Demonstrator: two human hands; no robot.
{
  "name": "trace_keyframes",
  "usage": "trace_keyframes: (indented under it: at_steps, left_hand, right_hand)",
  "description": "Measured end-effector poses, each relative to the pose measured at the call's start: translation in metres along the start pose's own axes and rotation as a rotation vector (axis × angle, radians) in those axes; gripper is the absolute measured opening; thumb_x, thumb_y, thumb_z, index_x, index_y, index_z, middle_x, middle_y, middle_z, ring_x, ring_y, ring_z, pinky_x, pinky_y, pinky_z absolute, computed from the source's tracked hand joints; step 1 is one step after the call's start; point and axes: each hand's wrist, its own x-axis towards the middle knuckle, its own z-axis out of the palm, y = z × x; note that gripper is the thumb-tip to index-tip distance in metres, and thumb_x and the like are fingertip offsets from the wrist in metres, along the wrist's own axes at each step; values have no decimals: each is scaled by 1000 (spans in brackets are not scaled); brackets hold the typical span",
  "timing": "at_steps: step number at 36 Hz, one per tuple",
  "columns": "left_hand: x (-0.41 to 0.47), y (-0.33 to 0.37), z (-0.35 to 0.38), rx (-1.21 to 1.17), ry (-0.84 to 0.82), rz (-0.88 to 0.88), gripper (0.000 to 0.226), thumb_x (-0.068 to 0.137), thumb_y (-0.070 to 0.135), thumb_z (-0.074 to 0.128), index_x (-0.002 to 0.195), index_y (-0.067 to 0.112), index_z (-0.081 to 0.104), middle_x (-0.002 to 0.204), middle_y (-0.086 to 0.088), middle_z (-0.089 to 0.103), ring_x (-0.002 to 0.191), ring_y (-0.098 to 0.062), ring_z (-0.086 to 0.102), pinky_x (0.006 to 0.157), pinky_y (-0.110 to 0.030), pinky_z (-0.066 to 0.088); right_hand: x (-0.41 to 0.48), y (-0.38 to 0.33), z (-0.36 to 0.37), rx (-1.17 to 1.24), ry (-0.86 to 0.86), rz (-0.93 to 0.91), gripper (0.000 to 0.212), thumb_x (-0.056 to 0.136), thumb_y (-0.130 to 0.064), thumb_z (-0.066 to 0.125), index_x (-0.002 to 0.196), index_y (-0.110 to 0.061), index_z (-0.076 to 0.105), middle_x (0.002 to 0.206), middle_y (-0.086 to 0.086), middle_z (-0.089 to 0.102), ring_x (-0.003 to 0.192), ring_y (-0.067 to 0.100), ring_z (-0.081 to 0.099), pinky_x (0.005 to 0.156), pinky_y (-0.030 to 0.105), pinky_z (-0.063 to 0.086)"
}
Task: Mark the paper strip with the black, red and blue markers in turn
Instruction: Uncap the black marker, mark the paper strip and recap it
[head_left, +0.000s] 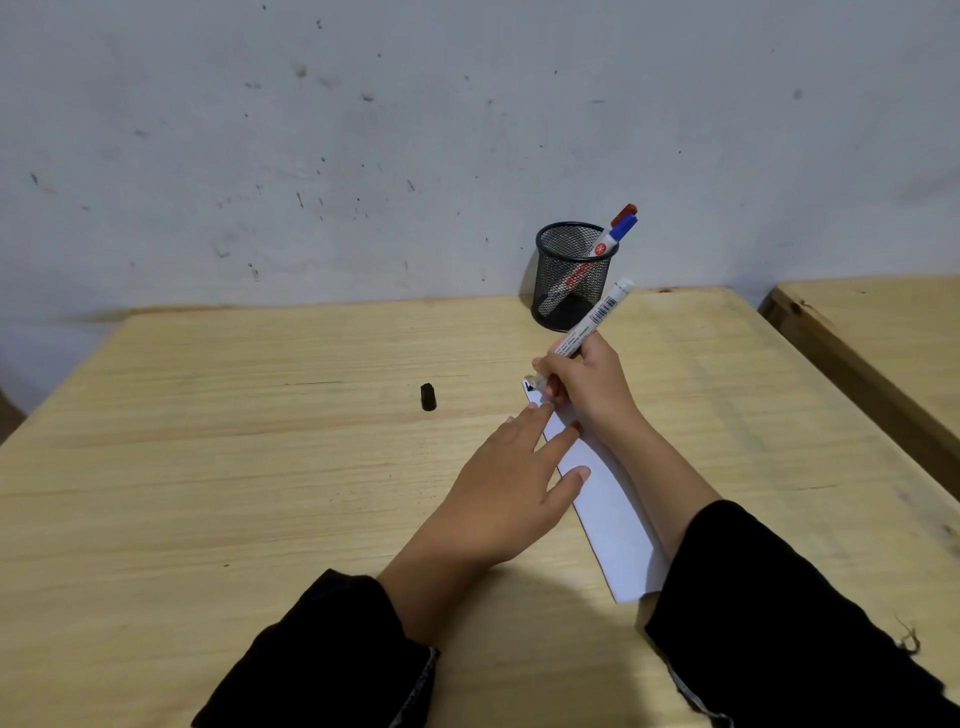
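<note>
Strip (602, 499) of white paper lies flat on the wooden desk (260, 467), running from about 5 o'clock near the right sleeve (789, 613) up toward 11 o'clock. A small black mark shows at its far end. The right hand (587, 384) is clamped on the uncapped black marker (587, 325), tip down on that far end, barrel tilted toward 1 o'clock. The left hand (509, 483) lies flat with fingers spread apart, fingertips pressing the strip's left edge. The black cap (427, 397) stands apart on the desk at 9 o'clock from the marker tip. The mesh cup (571, 275) at 12 o'clock holds the red marker (625, 212) and the blue marker (622, 227), leaning right.
</note>
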Motion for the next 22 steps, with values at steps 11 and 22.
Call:
trace_keyframes:
  at_steps: [11, 22]
  left_hand:
    - [0, 0, 0, 2, 9, -2, 54, 98, 49, 24, 149, 31, 20, 162, 4, 2, 148, -12, -2, 120, -31, 2]
    - [2, -2, -2, -27, 38, 1, 54, 97, 50, 30, 148, 31, 24, 162, 5, 7, 148, -11, 1, 119, -32, 9]
  right_hand:
    - [0, -2, -4, 104, 65, -67, 16, 83, 2, 59, 81, -8, 47, 61, 7, 52, 44, 8, 50, 43, 19, 44]
    - [-2, -6, -4, 121, 195, -144, 19, 82, -16, 69, 90, -11, 53, 68, 2, 63, 55, 8, 60, 58, 19, 51]
